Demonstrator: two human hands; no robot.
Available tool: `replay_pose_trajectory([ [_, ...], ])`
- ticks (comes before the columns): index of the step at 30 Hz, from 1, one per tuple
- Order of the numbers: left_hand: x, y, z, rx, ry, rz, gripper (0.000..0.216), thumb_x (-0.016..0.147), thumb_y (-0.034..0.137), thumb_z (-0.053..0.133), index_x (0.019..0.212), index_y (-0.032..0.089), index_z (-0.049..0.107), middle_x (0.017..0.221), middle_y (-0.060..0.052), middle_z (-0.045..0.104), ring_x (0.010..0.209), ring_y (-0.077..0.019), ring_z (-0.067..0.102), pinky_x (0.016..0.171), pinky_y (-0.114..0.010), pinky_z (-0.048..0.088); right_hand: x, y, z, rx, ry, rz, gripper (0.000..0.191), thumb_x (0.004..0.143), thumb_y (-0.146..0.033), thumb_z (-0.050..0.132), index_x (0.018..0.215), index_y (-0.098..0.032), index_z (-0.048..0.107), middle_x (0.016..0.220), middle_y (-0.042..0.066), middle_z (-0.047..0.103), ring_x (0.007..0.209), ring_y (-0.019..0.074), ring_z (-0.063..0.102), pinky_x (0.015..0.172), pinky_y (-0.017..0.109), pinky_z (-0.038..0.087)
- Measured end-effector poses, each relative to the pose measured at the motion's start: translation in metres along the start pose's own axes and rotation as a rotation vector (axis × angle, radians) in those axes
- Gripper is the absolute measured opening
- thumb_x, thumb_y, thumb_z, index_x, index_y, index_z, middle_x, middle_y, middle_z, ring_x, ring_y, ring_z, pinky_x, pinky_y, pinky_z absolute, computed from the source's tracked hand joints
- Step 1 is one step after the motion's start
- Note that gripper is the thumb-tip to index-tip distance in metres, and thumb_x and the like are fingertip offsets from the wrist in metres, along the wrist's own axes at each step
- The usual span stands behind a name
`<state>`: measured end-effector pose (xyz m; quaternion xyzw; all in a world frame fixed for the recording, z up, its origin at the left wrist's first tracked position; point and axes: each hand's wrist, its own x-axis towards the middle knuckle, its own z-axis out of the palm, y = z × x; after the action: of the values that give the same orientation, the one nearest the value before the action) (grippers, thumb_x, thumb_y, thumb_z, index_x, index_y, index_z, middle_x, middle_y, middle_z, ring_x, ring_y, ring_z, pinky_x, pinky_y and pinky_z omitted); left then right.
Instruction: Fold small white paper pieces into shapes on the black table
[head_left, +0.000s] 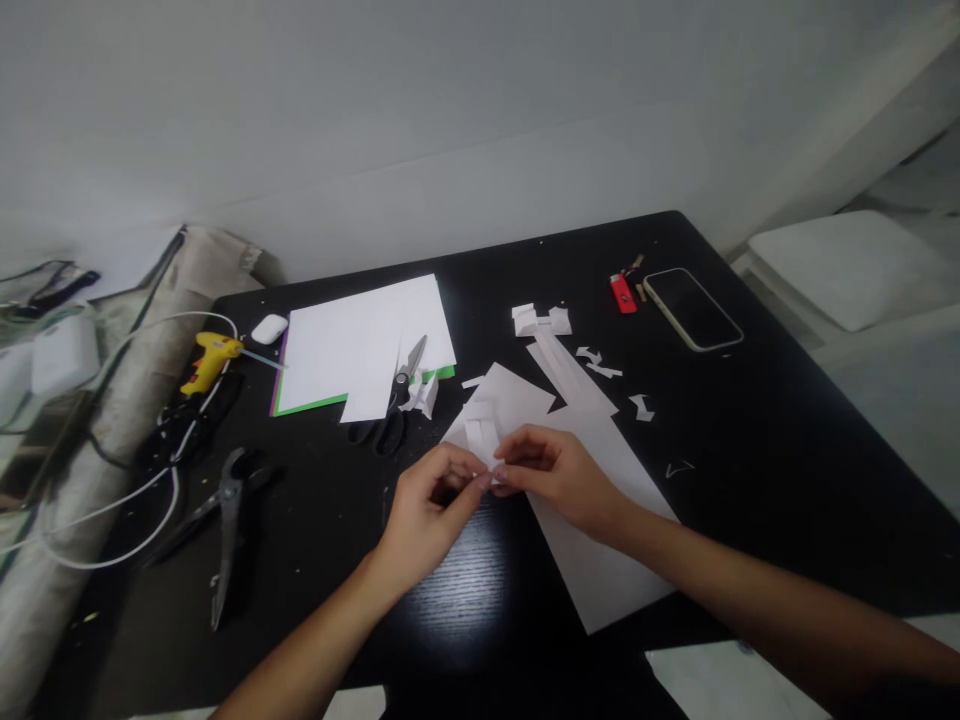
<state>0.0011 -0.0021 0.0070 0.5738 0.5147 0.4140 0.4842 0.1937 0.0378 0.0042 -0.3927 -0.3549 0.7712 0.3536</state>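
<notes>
Both hands meet over the middle of the black table [750,460]. My left hand [427,505] and my right hand [555,475] pinch the near edge of a small folded white paper piece [484,430], fingertips almost touching each other. That piece lies on a larger cut white sheet [600,560] that runs toward the table's front edge. Small white paper scraps [600,365] lie just beyond the hands.
Black-handled scissors [397,400] rest on a stack of white and coloured paper [352,345]. At the left are a yellow glue gun [206,360], pliers [225,510], a white cable [112,500] and an earbud case [268,328]. A phone [694,308] and red lighter [622,293] lie far right.
</notes>
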Motion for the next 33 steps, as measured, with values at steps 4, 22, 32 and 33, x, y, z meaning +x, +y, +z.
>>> replay_pose_trajectory([
  [4, -0.0011, -0.0076, 0.0026, -0.038, 0.042, -0.017, 0.014, 0.095, 0.028, 0.071, 0.099, 0.019, 0.061, 0.074, 0.003, 0.060, 0.065, -0.0113, 0.059, 0.062, -0.023, 0.047, -0.0016, -0.0004, 0.0000, -0.071, 0.009, -0.062, 0.031, 0.069, -0.033, 0.094, 0.085, -0.019, 0.071, 0.078, -0.001, 0.076, 0.069, 0.0149, 0.074, 0.072, 0.030, 0.063],
  [22, 0.0019, -0.0048, 0.0021, -0.087, 0.059, -0.056, 0.017, 0.093, 0.030, 0.074, 0.092, 0.019, 0.061, 0.071, 0.004, 0.063, 0.064, -0.0101, 0.062, 0.061, -0.020, 0.049, -0.0004, 0.0051, -0.0034, -0.169, -0.014, -0.144, 0.026, 0.077, -0.031, 0.088, 0.092, -0.021, 0.070, 0.073, -0.002, 0.073, 0.070, 0.0149, 0.071, 0.072, 0.030, 0.057],
  [32, 0.0034, -0.0056, -0.0020, 0.013, 0.019, -0.006, 0.015, 0.095, 0.031, 0.071, 0.105, 0.020, 0.067, 0.081, 0.001, 0.067, 0.072, -0.0124, 0.064, 0.068, -0.023, 0.052, 0.0002, 0.0059, -0.0035, -0.168, -0.022, -0.133, 0.026, 0.072, -0.023, 0.090, 0.093, -0.022, 0.076, 0.080, -0.002, 0.075, 0.074, 0.0139, 0.071, 0.076, 0.029, 0.058],
  [33, 0.0034, -0.0055, -0.0025, 0.024, 0.012, -0.002, 0.017, 0.095, 0.031, 0.071, 0.107, 0.020, 0.068, 0.083, 0.000, 0.067, 0.073, -0.0126, 0.064, 0.069, -0.024, 0.052, 0.0002, 0.0054, -0.0033, -0.165, -0.023, -0.128, 0.027, 0.071, -0.024, 0.091, 0.094, -0.022, 0.076, 0.081, -0.002, 0.075, 0.075, 0.0138, 0.071, 0.076, 0.029, 0.058],
])
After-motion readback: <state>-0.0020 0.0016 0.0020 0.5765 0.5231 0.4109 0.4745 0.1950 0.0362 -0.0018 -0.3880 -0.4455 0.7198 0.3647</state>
